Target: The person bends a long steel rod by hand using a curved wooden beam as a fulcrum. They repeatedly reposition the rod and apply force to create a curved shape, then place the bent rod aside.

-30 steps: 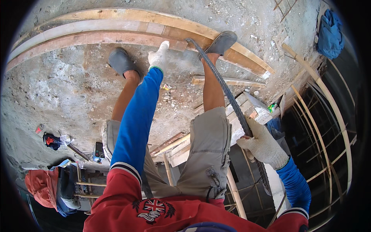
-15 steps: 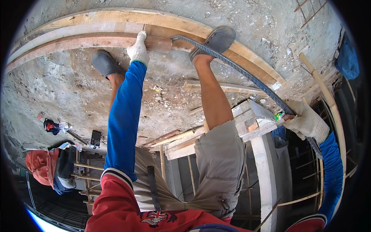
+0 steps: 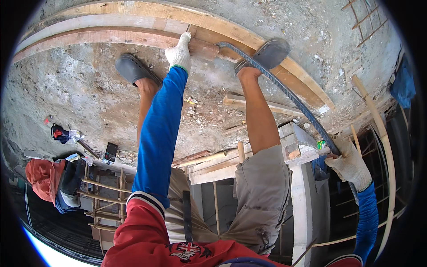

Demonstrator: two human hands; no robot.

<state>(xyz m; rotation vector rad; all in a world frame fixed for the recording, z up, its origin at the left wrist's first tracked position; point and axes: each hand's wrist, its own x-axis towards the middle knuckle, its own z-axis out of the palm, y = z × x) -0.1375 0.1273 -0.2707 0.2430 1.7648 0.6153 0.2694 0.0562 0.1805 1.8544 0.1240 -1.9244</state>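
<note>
My left hand [image 3: 179,54], in a white knit glove, is closed at the edge of a long reddish wooden plank [image 3: 106,36]; its fingertips are partly hidden. My right hand [image 3: 351,162], gloved too, is wrapped round a dark ridged steel pry bar [image 3: 284,89]. The bar slants up and left past my right foot, and its bent tip meets the plank's right end. Behind that plank lie a paler long board [image 3: 213,20] and a brown strip. My right shoe [image 3: 272,52] is on these boards, and my left shoe [image 3: 135,69] rests on the rough ground.
A loose timber [image 3: 267,106] lies below the boards. Nearer are a white concrete post [image 3: 302,200] and dark openings beside it. Bamboo poles [image 3: 378,115] stand at right. A bamboo ladder [image 3: 104,196], a phone [image 3: 110,152] and a red cloth [image 3: 43,180] are at left.
The whole view has shifted, so the boards and feet appear farther right. My right hand has come lower with the bar's near end; the tip stays at the plank's end. My left hand keeps its place.
</note>
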